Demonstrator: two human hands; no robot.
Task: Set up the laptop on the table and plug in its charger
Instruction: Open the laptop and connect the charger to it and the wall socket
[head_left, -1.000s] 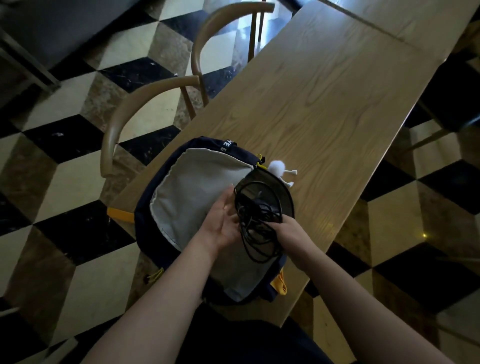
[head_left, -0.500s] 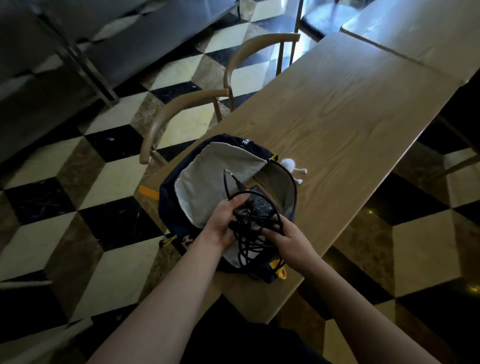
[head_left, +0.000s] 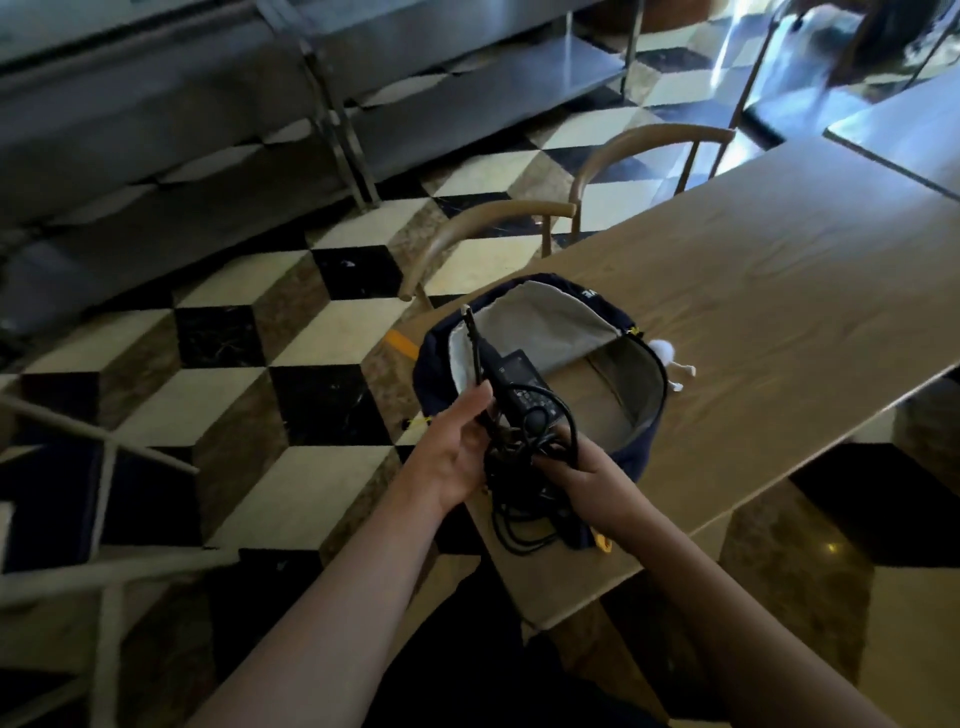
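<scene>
Head view: your left hand (head_left: 454, 451) and right hand (head_left: 592, 475) both grip the tangled charger (head_left: 522, 410) over the open backpack (head_left: 545, 332) on the table (head_left: 779, 312); you likely need to untangle it next, with no laptop visible.

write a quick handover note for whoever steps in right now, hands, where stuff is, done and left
Left hand: holds the charger brick and cord, plug tip sticking up.
Right hand: grips the tangled cord from the other side.
Charger is lifted just above the open backpack, which lies at the table end.
Done: charger out of the bag.
Left: no laptop in view yet; find it, set it on the table, untangle the cord, plug in.
</scene>
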